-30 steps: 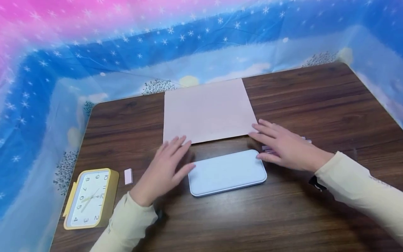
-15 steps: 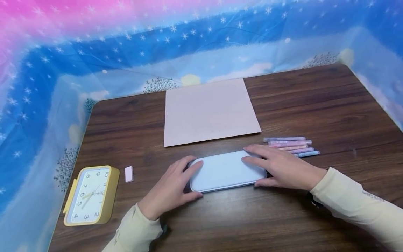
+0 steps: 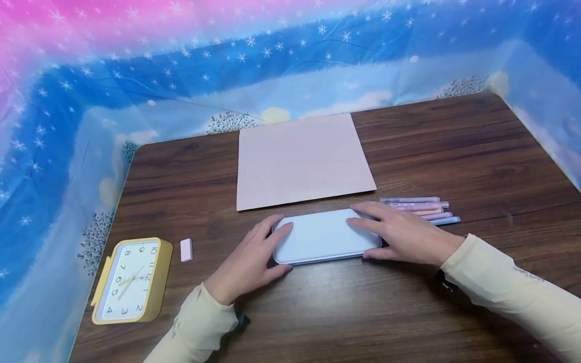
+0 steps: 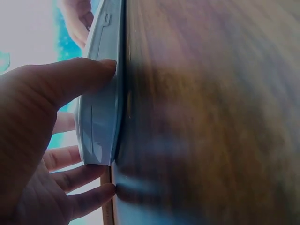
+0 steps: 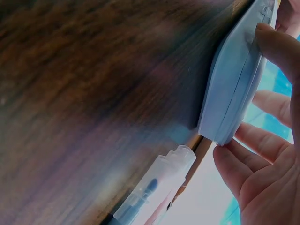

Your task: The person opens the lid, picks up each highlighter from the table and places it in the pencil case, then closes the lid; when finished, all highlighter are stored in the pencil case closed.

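A flat pale-blue pencil case (image 3: 321,236) lies on the dark wood table in front of me, its lid down. My left hand (image 3: 248,261) grips its left end, thumb against the near side and fingers over the top and round the end. At the right end my right hand (image 3: 399,233) holds it the same way. In the left wrist view, the thumb (image 4: 89,77) presses the side wall of the case (image 4: 101,117), where a seam shows. The right wrist view shows the right thumb (image 5: 276,47) on that same near side.
Several pastel pens (image 3: 419,205) lie just beyond the right hand. A pale pink sheet (image 3: 305,162) lies behind the case. To the left are a small pinkish eraser (image 3: 186,250) and a yellow alarm clock (image 3: 131,281) on its side. A patterned cloth (image 3: 290,65) hangs behind the table.
Both hands have come down from hovering around the case to grip its ends, the right one uncovering the pens. The case has since slid slightly away from me, towards the sheet.
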Motion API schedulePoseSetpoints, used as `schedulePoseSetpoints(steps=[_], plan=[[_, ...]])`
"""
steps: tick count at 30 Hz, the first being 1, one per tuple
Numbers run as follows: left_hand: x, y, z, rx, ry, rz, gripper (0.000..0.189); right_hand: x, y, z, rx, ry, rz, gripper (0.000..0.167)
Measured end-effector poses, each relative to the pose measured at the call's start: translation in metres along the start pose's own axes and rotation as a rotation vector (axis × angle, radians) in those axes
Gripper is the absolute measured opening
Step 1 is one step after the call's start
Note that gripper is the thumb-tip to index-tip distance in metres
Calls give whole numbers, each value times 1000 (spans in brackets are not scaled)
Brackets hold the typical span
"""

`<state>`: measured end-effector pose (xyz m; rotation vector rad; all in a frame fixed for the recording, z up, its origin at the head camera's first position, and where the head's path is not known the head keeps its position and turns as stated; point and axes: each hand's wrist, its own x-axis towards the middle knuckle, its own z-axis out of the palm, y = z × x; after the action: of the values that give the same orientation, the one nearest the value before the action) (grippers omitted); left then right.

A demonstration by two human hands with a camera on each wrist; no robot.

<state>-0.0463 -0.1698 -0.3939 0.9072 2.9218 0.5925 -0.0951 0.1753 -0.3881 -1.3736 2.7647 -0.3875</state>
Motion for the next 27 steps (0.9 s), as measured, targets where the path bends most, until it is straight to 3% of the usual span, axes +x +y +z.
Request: schedulePoseSetpoints(steps=[7, 16, 22, 27], plan=[[3, 0, 0, -11, -21, -13, 76, 0, -1, -2, -30, -16, 4, 72], [4, -1, 3, 21, -1, 48, 73, 12, -2, -15, -120, -33, -85, 69], [3, -6, 4, 6, 13, 72, 75, 19, -3, -23, -32, -85, -48, 64], [3, -7, 5, -93, -5, 8, 81, 19, 0, -27, 80, -111, -16, 60]])
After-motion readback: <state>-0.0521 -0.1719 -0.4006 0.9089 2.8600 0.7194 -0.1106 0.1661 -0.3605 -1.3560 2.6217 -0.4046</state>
